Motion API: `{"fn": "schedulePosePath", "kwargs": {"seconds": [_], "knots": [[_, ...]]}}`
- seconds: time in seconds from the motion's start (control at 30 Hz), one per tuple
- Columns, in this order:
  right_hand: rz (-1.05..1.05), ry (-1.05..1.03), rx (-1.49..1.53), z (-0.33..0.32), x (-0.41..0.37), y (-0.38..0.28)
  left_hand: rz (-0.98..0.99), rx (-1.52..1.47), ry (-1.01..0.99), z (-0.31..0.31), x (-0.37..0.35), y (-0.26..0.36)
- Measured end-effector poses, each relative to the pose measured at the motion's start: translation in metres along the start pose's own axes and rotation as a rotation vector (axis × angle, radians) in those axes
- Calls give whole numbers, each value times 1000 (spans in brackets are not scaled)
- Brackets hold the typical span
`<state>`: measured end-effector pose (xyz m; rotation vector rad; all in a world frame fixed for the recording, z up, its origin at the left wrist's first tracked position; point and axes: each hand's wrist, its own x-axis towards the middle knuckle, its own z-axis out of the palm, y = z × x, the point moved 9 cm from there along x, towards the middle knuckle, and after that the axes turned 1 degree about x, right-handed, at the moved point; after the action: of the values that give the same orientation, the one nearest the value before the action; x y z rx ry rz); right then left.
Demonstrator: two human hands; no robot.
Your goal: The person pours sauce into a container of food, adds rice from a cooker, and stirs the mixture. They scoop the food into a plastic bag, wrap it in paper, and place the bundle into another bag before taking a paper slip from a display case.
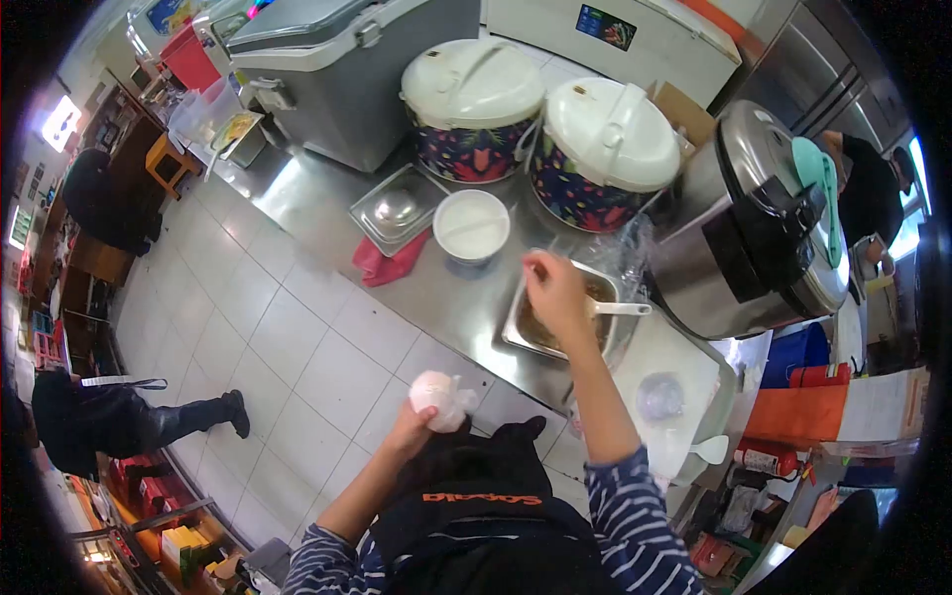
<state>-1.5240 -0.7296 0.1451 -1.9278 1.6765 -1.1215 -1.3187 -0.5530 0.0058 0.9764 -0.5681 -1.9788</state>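
Note:
My left hand (410, 430) is closed around a clear plastic bag (436, 397) packed into a ball with something white that looks like rice. It is held up in front of my apron, off the counter edge. My right hand (557, 297) is over a rectangular metal pan (520, 325) of brown food, its fingers pinched together; what they hold, if anything, is hidden. A white-handled utensil (623, 309) rests in that pan, partly behind my hand. Beyond it stands a white tub (472, 228) with a pale lid or contents.
Two flower-patterned rice warmers (474, 109) and a grey cooler (367, 89) line the counter's back. A large steel cooker (744, 228) stands right; a wrapped pale ball (659, 397) lies near a white spatula (710, 449). A pink cloth (389, 262) hangs over the edge. Other people are nearby.

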Motion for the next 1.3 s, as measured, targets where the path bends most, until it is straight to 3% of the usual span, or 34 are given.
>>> {"fn": "schedulePosePath", "kwargs": {"seconds": [0.03,0.17,0.2,0.23,0.33,0.4,0.47,0.57,0.67,0.77,0.83,0.87,0.9,0.97,1.07,1.13,1.17,1.27,1.3], "knots": [[-57,-92,-120,40,23,-5,43,34,55,-22,-6,17],[-148,-350,-45,168,73,-43,248,13,271,-96,-41,73],[-143,-435,-140,196,73,-52,295,-26,320,-108,-50,82],[-330,-342,-380,214,69,-68,339,-67,371,-118,-60,90],[-482,-92,-815,254,66,-81,400,-143,479,-149,-83,93],[-588,-216,-931,276,66,-71,407,-191,514,-167,-93,88],[-684,-337,-970,288,66,-59,409,-222,527,-181,-98,80],[-807,-247,-729,265,74,-77,410,-262,526,-187,-94,80],[-784,-4,-351,174,97,-135,416,-216,460,-191,-76,86],[-342,219,-25,60,93,-128,392,-102,329,-164,-45,100],[91,262,96,-3,62,-70,319,-58,213,-133,-19,112],[168,294,456,-28,42,-45,257,-57,147,-112,-4,114],[402,310,435,-52,15,-16,196,-54,82,-91,10,115],[568,380,422,-80,-42,66,30,-117,-59,-58,47,94],[733,402,165,-89,-92,103,-267,-178,-159,-12,103,52],[787,389,87,-81,-105,120,-337,-197,-167,16,143,35],[743,432,53,-81,-107,125,-355,-172,-179,34,153,34],[546,546,-498,-93,-101,91,-362,-51,-243,77,165,38],[600,634,-433,-87,-114,107,-336,16,-281,88,165,40]]}}
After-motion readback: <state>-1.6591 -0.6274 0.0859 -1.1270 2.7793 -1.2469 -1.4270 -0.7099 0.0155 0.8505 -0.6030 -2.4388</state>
